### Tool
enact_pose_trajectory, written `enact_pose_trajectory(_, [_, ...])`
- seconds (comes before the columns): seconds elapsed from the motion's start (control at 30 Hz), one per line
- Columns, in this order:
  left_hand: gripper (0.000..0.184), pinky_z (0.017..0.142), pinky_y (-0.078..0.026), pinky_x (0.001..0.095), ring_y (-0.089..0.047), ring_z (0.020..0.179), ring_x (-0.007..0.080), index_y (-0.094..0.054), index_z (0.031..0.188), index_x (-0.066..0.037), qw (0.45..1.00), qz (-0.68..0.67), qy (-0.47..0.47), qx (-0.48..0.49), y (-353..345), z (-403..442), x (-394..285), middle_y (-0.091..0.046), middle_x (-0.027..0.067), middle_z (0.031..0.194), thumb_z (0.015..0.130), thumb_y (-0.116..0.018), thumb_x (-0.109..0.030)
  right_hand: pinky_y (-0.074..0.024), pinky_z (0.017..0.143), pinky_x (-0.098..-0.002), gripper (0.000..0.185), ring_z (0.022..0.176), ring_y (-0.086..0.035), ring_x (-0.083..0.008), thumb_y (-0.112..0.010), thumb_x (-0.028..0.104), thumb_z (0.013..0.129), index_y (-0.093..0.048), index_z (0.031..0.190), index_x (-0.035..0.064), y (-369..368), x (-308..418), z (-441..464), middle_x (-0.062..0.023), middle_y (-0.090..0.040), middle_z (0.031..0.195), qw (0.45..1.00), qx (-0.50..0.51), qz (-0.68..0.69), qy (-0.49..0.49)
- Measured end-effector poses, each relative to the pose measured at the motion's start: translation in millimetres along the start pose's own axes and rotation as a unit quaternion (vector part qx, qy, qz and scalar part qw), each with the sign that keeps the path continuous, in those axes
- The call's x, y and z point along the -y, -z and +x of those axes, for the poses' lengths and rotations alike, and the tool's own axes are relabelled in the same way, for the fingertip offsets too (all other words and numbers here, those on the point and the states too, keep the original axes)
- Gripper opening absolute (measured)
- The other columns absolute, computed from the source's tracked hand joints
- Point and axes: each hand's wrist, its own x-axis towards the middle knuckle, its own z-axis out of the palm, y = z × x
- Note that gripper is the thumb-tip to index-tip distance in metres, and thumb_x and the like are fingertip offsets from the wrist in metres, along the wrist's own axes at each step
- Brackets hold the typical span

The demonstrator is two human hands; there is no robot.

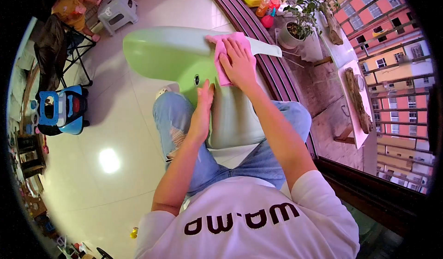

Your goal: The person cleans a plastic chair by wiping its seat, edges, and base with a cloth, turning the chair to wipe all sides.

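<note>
Between my knees stands a large, smooth, pale green and white moulded plastic piece with a dark, eye-like round spot on its side. A pink cloth lies against its upper right part, pressed there under my right hand, whose fingers are stretched over the cloth. Lower down, my left hand rests against the side of the plastic piece, just below the eye-like spot. Its fingers are extended and no object shows in it. My right palm hides part of the cloth.
To the left are a blue toy car, a folding chair with a child near it, and a grey stool. A dark sliding-door track runs along the right. Beyond it are a potted plant, bottles and a bench.
</note>
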Motion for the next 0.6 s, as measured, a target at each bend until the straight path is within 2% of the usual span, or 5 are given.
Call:
enact_pose_trajectory(0.13, [0.075, 0.115, -0.004, 0.0357, -0.013, 0.143, 0.0246, -0.01, 0.15, -0.008, 1.0, -0.019, -0.011, 0.018, 1, -3, 14, -0.01, 0.0142, 0.156, 0.096, -0.017, -0.06, -0.0192, 0.112, -0.0464, 0.046, 0.135, -0.032, -0.0334, -0.044, 0.028, 0.095, -0.045, 0.136, 0.0071, 13, 6, -37, -0.0137, -0.041, 0.143, 0.999, 0.03, 0.014, 0.005])
enact_pose_trajectory(0.33, [0.058, 0.112, -0.017, 0.0467, -0.011, 0.143, 0.0244, -0.021, 0.149, -0.014, 0.964, -0.263, 0.028, 0.024, 5, -4, 16, -0.021, 0.0048, 0.154, 0.097, -0.033, -0.036, -0.0145, 0.112, -0.0503, 0.048, 0.137, -0.027, -0.0381, -0.049, 0.026, 0.093, -0.045, 0.137, 0.0082, 49, 59, -196, -0.0158, -0.036, 0.146, 0.994, 0.082, 0.069, -0.021])
enact_pose_trajectory(0.4, [0.061, 0.112, -0.017, 0.0449, -0.014, 0.142, 0.0254, -0.018, 0.149, -0.013, 0.958, -0.284, 0.036, 0.02, 2, -5, 9, -0.022, 0.0058, 0.154, 0.097, -0.029, -0.043, -0.0133, 0.113, -0.0512, 0.048, 0.139, -0.022, -0.0392, -0.048, 0.022, 0.093, -0.043, 0.138, 0.0049, 56, 71, -215, -0.0181, -0.034, 0.146, 0.99, 0.134, 0.032, -0.002])
enact_pose_trajectory(0.43, [0.064, 0.113, -0.017, 0.044, -0.015, 0.142, 0.0258, -0.017, 0.15, -0.013, 0.955, -0.294, 0.039, 0.018, 0, -6, 5, -0.022, 0.0063, 0.154, 0.097, -0.027, -0.047, -0.0158, 0.112, -0.0507, 0.047, 0.136, -0.03, -0.0367, -0.051, 0.026, 0.091, -0.048, 0.134, 0.0071, 52, 69, -211, -0.0146, -0.038, 0.145, 0.994, 0.108, 0.024, -0.006])
enact_pose_trajectory(0.6, [0.074, 0.114, -0.016, 0.0386, -0.018, 0.141, 0.0256, -0.011, 0.15, -0.009, 0.947, -0.32, 0.03, 0.022, 1, -4, 4, -0.022, 0.0109, 0.153, 0.096, -0.02, -0.059, -0.019, 0.112, -0.0483, 0.047, 0.133, -0.034, -0.0348, -0.05, 0.027, 0.091, -0.048, 0.134, 0.0068, 31, 31, -106, -0.015, -0.043, 0.141, 0.999, 0.017, 0.05, 0.012])
